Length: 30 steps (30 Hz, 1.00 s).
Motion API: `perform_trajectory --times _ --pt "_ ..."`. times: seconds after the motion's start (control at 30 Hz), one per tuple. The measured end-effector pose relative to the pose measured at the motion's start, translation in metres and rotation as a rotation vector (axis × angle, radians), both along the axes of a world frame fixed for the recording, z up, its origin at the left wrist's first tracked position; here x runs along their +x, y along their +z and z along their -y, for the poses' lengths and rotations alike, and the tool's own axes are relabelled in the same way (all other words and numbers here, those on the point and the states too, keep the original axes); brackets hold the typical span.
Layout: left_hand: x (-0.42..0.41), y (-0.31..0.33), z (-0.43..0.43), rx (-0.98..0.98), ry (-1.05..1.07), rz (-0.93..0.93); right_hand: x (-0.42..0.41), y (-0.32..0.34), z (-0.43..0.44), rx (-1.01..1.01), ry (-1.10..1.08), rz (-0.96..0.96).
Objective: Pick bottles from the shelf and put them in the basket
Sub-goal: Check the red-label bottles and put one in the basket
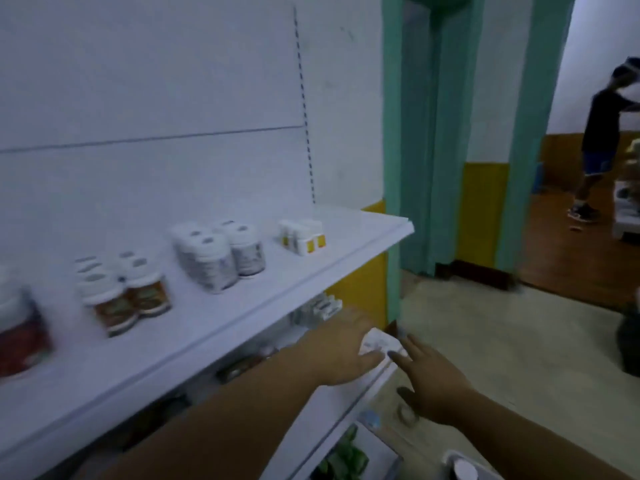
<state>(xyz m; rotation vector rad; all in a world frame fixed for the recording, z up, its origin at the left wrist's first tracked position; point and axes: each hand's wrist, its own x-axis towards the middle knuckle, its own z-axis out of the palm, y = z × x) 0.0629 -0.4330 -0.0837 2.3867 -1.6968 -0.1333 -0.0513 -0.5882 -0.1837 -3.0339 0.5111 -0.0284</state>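
One white bottle [379, 341] between left fingers [370, 359] and right fingers [417, 346]

Shelf [311, 271]: spans lower left to centre right, against the wall [156, 81].
On it, left to right: large jar [20, 327], jar cluster [124, 292], bottle cluster [218, 254], small bottles [303, 235].
Boxes [320, 308]: under the shelf's right end.
Hands: left hand [343, 355] lower centre, right hand [433, 382] beside it, small pack [379, 341] between.
Doorway [523, 168]: upper right, person [601, 133] beyond.
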Motion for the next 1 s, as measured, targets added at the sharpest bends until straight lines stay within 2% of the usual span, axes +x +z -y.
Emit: perform_trajectory --times 0.07,0.13,0.2,0.33,0.43,0.53,0.73,0.83,1.0 --pt "-0.002 0.038 -0.056 -0.092 0.035 0.068 0.012 0.039 -0.034 -0.102 0.090 0.073" --pt "0.000 0.068 -0.119 -0.158 0.117 0.123 0.033 0.078 -0.070 -0.222 0.223 0.289" --pt "0.003 0.085 -0.184 -0.202 0.226 0.167 0.051 0.108 -0.113 -0.167 0.330 0.545" --pt "0.005 0.095 -0.285 -0.300 0.417 0.182 0.083 0.154 -0.218 -0.003 0.547 0.757" --pt "0.000 0.091 -0.335 -0.343 0.541 0.170 0.106 0.173 -0.285 0.122 0.671 0.784" --pt "-0.002 0.085 -0.364 -0.381 0.651 0.148 0.136 0.189 -0.331 0.252 0.663 0.751" --pt "-0.003 0.079 -0.369 -0.420 0.805 0.039 0.194 0.218 -0.369 0.373 0.510 0.494" --pt "-0.006 0.082 -0.359 -0.540 0.854 -0.018 0.206 0.213 -0.371 0.479 0.473 0.559" --pt "-0.019 0.085 -0.346 -0.778 0.997 -0.022 0.186 0.224 -0.344 0.969 0.387 0.752"
